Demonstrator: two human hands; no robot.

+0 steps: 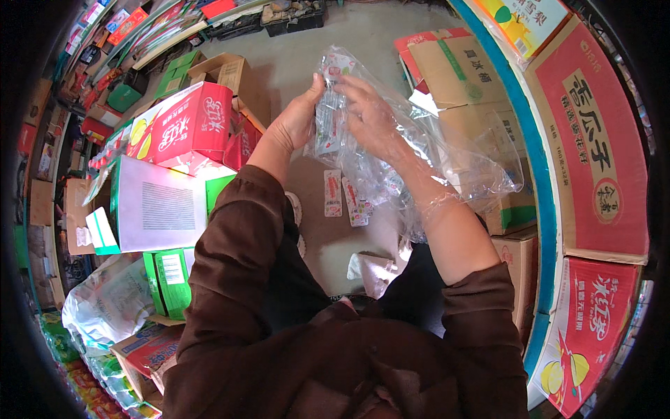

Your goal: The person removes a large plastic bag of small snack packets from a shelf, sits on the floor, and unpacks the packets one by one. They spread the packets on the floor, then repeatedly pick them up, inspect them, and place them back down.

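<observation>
My left hand (299,116) grips a stack of small flat packets (328,118), its thumb along their upper edge. A large clear plastic bag (445,139) lies around the packets and drapes over my right forearm. Against the bag film, beside the stack, is my right hand (372,118), fingers bent; whether it pinches the film cannot be told. Further packets show through the bag below that hand. On the floor between my feet lie a white and red packet (332,194) and another packet (357,201), partly under the bag.
Cardboard cartons, among them a red drink carton (183,125) and a white and green box (159,204), stand at the left. Brown cartons (445,68) are stacked at the right beside a blue-edged counter (547,209) bearing large red cartons (591,146). A crumpled white cloth or paper (372,272) lies near my feet.
</observation>
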